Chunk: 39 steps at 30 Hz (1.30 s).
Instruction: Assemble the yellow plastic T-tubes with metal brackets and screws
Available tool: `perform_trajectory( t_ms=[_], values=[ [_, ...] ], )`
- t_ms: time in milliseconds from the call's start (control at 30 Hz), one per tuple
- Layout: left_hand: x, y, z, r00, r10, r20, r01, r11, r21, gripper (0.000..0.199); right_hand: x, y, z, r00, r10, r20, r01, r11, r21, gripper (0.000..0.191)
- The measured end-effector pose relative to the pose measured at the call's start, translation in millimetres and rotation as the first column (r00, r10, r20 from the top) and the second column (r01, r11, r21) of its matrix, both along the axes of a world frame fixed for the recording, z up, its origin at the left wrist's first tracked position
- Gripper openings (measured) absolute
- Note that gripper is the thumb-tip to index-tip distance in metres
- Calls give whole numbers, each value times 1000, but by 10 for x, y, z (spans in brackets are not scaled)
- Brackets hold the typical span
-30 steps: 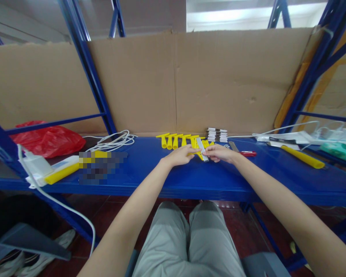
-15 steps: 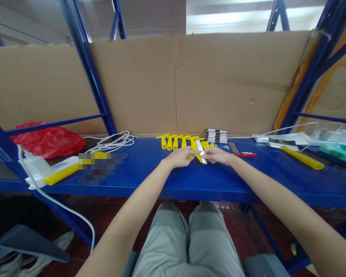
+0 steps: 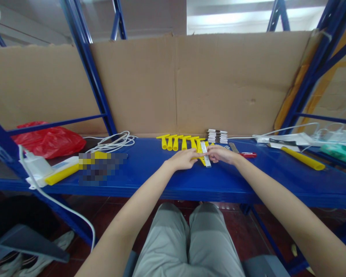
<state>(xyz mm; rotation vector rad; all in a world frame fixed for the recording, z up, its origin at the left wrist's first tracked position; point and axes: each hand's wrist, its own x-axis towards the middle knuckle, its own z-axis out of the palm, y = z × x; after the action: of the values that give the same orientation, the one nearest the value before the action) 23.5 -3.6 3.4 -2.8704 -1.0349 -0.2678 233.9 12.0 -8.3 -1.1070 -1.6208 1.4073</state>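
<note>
My left hand (image 3: 182, 159) is closed on a yellow T-shaped plastic handle (image 3: 202, 161) above the blue shelf. A flat silver-white metal strip (image 3: 207, 161) lies along the handle's right side. Against that strip is my right hand (image 3: 221, 154), its fingers curled in and the index finger reaching to the left. The fingertips partly cover one another, so the exact grip is hard to make out. Several more yellow T-shaped handles (image 3: 175, 144) stand in a row just behind my left hand. Behind my right hand is a stack of white strips with dark bands (image 3: 217, 135).
A red-handled tool (image 3: 248, 155) and small metal pieces (image 3: 227, 147) lie by my right hand. Farther right is a yellow tube (image 3: 304, 158). White cables (image 3: 115, 143), a red plastic bag (image 3: 53, 140) and a power strip (image 3: 40, 177) are left. Cardboard (image 3: 213, 84) closes the back.
The metal strip has shifted slightly right and turned its broad face more toward me. My right hand has moved a little right, and its index finger now reaches across.
</note>
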Motion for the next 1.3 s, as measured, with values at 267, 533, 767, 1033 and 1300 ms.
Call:
perform_trajectory(
  t_ms=[267, 533, 767, 1033, 1300],
  values=[
    [16, -23, -8, 999, -39, 21, 39, 999, 5, 46, -59, -6, -12, 990, -115, 77, 96, 971, 221, 36],
    [43, -50, -6, 1000, -2, -11, 3, 995, 100, 47, -81, 119, -101, 961, -227, 157, 149, 905, 398, 50],
    [73, -75, -5, 995, 68, -75, -51, 977, 206, 52, -116, 165, -78, 896, -412, 163, 232, 750, 619, 52],
    [13, -15, -2, 992, 124, -21, -118, 977, 179, 53, -43, 34, 10, 973, -182, 140, 117, 918, 379, 42],
    [-43, 45, -8, 988, 154, 29, -156, 978, 140, 49, 108, 47, -2, 948, 15, 318, -95, 967, 237, 36]
  ],
)
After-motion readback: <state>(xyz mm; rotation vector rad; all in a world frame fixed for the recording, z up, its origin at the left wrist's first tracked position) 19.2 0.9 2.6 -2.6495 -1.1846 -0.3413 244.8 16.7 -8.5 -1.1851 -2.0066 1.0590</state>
